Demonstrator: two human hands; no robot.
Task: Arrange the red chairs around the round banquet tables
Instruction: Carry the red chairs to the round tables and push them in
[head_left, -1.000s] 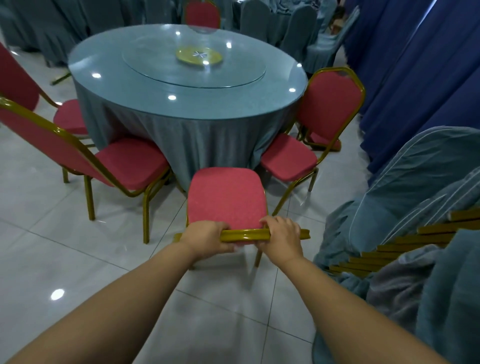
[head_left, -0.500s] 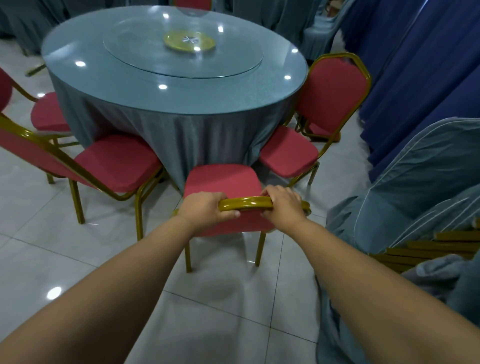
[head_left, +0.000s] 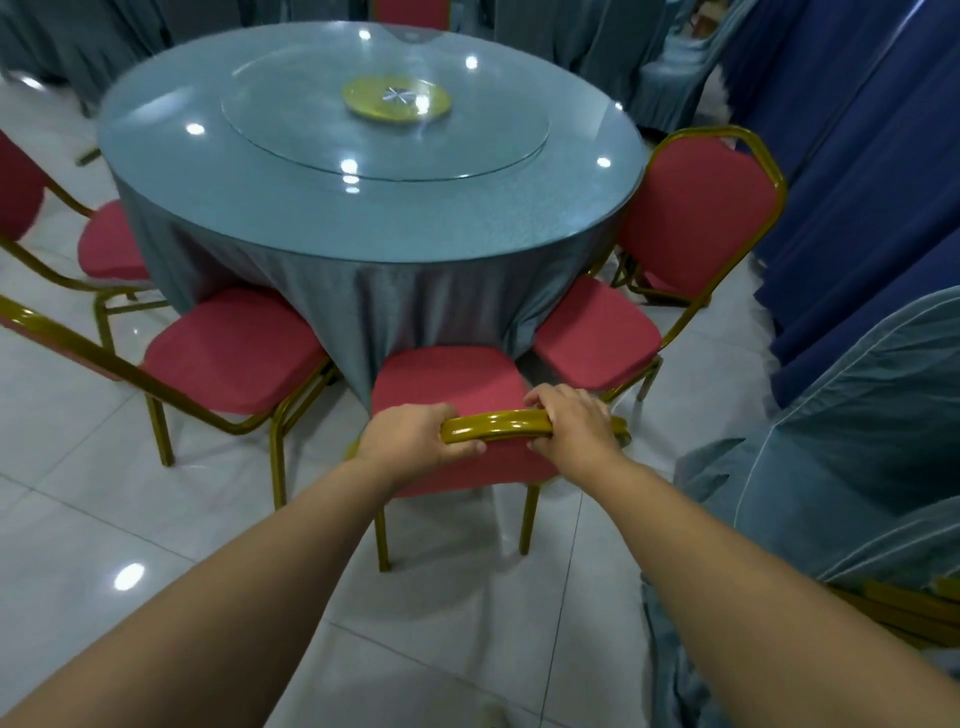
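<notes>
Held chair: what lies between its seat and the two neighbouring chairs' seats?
In the head view, the tablecloth hangs between the held chair and both the left chair and the right chair; low down, bare floor.

the light is soft, even and rather dim, with a cool blue-grey cast. small round white glare spots sit on the glossy round blue-grey desk (head_left: 363, 208) and its clear glass turntable (head_left: 384, 130), and more on the shiny pale tiled floor (head_left: 130, 577), which points to ceiling lamps overhead. shadows under the red padded chairs with gold metal frames (head_left: 234, 353) are faint and diffuse. the wide lens bows straight lines near the edges. the far desk rim and the left edge look smeared; the forearms are soft.
</notes>
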